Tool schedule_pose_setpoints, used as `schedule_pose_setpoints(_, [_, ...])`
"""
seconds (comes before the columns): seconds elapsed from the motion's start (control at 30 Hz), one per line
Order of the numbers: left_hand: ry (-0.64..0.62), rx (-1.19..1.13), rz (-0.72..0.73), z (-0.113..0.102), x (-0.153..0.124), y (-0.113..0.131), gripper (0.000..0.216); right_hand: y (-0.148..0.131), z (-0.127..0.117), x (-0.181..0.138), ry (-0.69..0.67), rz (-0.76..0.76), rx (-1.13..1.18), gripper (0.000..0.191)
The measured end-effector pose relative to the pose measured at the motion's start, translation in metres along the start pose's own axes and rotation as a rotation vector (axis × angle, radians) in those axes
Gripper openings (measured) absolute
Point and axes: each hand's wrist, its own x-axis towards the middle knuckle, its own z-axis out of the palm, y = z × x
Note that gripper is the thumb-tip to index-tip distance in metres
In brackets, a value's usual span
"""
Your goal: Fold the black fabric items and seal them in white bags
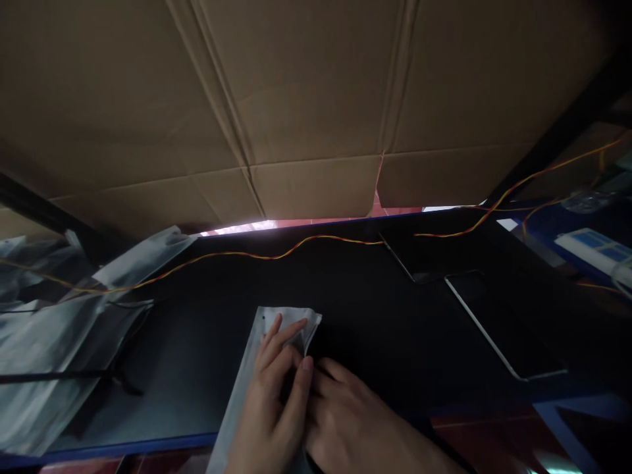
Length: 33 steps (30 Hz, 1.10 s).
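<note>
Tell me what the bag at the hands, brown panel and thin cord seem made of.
The bag: probably thin plastic with a frosted finish, judging by its milky look. The brown panel: likely matte cardboard, showing straight folds. The cord: probably smooth plastic-coated wire, red and yellow twisted together.

Prob. workshop, black bench [197, 349] w/ loose wire [326, 237], cardboard backing [311, 99]

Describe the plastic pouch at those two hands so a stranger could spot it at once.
Below the large cardboard sheet is a black tabletop. Near its front edge, the left hand lies over a pale plastic pouch, the right hand close beside the left. Unlike the pouches farther left, it is apart, under a hand, with a small dark dot near its far left corner.
</note>
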Motion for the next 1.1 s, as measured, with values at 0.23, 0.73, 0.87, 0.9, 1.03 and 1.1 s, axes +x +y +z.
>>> schedule_pose_setpoints(0.23, [-0.236,-0.006,-0.011,-0.007,-0.008,-0.008,0.039,0.005,-0.006,-0.009,-0.097,-0.12,0.218,0.024])
schedule_pose_setpoints(0.73, [-0.347,0.266,0.263,-0.039,-0.011,-0.04,0.071,0.003,-0.03,-0.003,-0.095,0.143,0.288,0.023])
schedule_pose_setpoints(0.87, [-0.355,0.225,0.345,-0.04,-0.008,-0.042,0.078,-0.008,-0.023,0.003,-0.133,0.151,0.318,0.022])
schedule_pose_setpoints(0.9, [-0.362,0.217,0.354,-0.039,-0.007,-0.041,0.081,-0.01,-0.021,0.004,-0.127,0.143,0.315,0.024])
schedule_pose_setpoints(1.03, [-0.392,0.244,0.342,-0.039,-0.003,-0.04,0.089,-0.008,-0.014,0.003,-0.043,0.123,0.244,0.025])
schedule_pose_setpoints(1.1, [-0.366,0.246,0.339,-0.039,-0.004,-0.041,0.091,0.0,-0.014,-0.002,-0.01,0.032,0.222,0.026])
